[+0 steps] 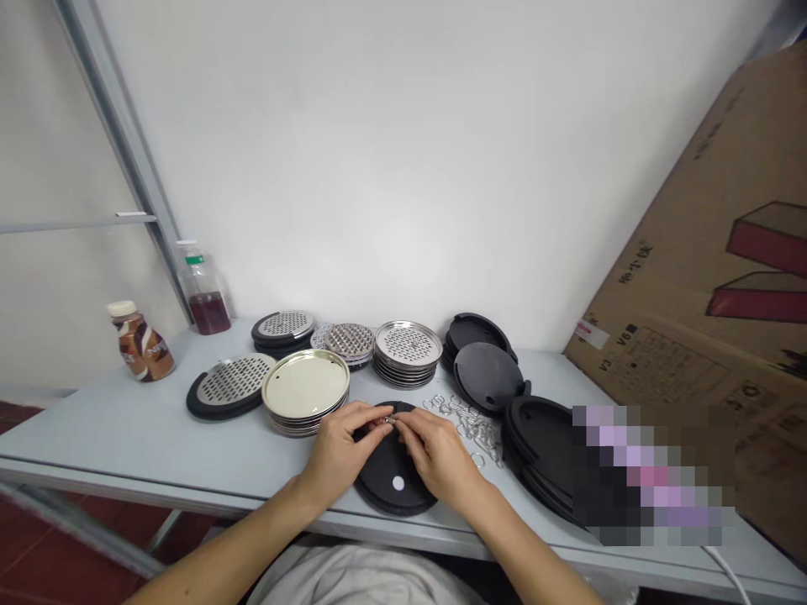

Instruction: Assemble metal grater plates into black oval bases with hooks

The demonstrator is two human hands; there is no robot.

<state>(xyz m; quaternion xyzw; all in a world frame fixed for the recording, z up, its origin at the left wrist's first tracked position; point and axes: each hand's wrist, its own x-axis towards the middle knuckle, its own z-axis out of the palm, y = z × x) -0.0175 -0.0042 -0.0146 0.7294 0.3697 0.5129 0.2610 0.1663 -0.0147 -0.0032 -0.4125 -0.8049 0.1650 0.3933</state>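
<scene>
My left hand (344,441) and my right hand (438,449) meet over a round black disc (394,470) near the table's front edge. Between their fingertips is a small shiny metal piece (389,419), pinched from both sides. Its exact shape is mostly covered by the fingers. A white dot marks the lower part of the disc. Right of my right hand lies a loose pile of metal rings and clips (470,424). Beside my left hand stands a stack of round metal plates (306,384), the top one cream-coloured.
Perforated grater discs in black holders (234,385) and stacked metal grater discs (408,344) stand farther back. Black holders (488,376) are piled at the right. A brown bottle (142,344) and a bottle of dark red liquid (207,294) stand left. A large cardboard box (706,277) leans right.
</scene>
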